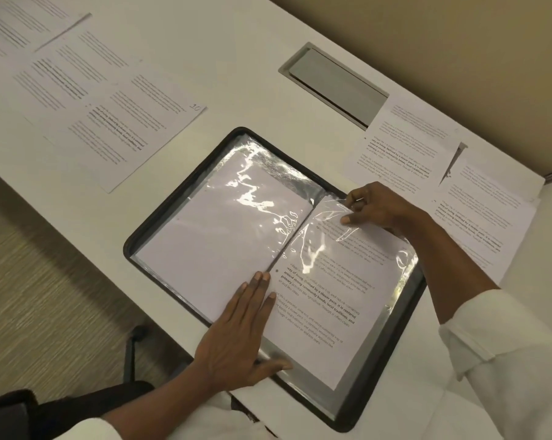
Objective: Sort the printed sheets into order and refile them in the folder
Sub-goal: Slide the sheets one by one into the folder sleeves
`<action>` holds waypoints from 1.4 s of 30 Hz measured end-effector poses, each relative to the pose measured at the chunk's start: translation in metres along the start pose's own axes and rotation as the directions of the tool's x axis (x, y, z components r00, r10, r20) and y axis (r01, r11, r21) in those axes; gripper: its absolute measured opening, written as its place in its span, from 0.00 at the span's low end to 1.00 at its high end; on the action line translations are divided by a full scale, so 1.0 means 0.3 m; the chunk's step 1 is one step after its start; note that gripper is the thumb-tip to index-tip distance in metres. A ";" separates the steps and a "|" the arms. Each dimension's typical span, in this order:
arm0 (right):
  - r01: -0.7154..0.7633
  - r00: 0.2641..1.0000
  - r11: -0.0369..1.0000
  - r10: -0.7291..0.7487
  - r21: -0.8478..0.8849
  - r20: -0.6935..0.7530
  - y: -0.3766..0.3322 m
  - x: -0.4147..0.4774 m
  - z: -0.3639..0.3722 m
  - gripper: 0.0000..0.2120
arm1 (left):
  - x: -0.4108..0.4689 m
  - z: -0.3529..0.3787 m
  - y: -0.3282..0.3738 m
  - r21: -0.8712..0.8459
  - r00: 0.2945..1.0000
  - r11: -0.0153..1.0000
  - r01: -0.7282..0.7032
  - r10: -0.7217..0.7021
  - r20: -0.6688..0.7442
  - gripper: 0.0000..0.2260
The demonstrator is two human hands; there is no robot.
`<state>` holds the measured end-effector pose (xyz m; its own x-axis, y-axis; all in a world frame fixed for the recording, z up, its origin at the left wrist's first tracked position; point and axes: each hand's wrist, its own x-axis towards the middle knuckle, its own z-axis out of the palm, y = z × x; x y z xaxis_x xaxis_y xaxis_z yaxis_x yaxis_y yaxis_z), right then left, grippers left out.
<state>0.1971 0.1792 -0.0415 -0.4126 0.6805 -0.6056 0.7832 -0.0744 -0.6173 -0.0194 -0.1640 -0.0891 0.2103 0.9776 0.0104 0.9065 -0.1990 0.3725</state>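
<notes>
Open folder (185,198) lies flat on white table (242,58), plastic sleeves showing. Left hand (236,338) spread flat, fingers straight, pressing near the spine. Right hand (373,206) pinches the top edge of the clear sleeve (331,246) over a printed sheet (328,315). Loose sheets (122,134) lie far left, more sheets (404,147) right of the folder, partly under the right forearm. Grey cable hatch (335,84) behind the folder.

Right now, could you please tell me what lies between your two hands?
The head view shows the printed sheet and the clear sleeve over it, between left hand and right hand.
</notes>
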 end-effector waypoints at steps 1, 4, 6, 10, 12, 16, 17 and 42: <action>0.013 1.000 1.000 -0.013 0.003 0.017 -0.002 -0.003 0.002 0.10 | -0.001 0.002 -0.001 -0.002 1.000 1.000 -0.001 0.001 -0.001 0.53; 0.008 0.999 1.000 -0.008 0.000 0.047 -0.015 -0.008 0.004 0.09 | -0.001 0.004 -0.002 0.001 1.000 1.000 -0.003 0.003 0.002 0.52; -0.010 0.998 1.000 0.008 0.019 0.056 -0.028 -0.018 0.004 0.13 | 0.000 0.005 -0.002 0.008 1.000 1.000 -0.001 0.001 0.004 0.52; -0.036 0.999 0.999 0.036 -0.006 0.029 -0.034 -0.010 0.015 0.20 | 0.000 0.007 -0.003 0.012 1.000 1.000 -0.001 0.001 -0.001 0.52; -0.043 0.999 0.999 0.043 -0.012 0.001 -0.037 -0.008 0.029 0.18 | -0.001 0.006 -0.004 0.010 1.000 1.000 0.000 0.000 -0.004 0.52; -0.059 0.997 0.998 0.058 -0.012 -0.044 -0.041 -0.014 0.055 0.12 | -0.002 0.005 -0.004 0.009 1.000 1.000 -0.001 0.001 -0.003 0.52; -0.062 0.997 0.998 0.062 0.002 -0.043 -0.038 -0.011 0.057 0.13 | -0.002 0.006 -0.004 0.005 1.000 1.000 -0.001 0.001 -0.005 0.52; -0.112 0.987 0.972 0.084 -0.208 -0.140 -0.031 -0.111 0.022 0.22 | -0.004 0.004 0.001 0.009 1.000 1.000 -0.002 0.003 -0.013 0.53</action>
<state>0.2005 0.1525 -0.0189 -0.2763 0.7674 -0.5785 0.9038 0.0028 -0.4279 -0.0190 -0.1653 -0.0900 0.2078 0.9779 0.0234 0.9093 -0.2020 0.3638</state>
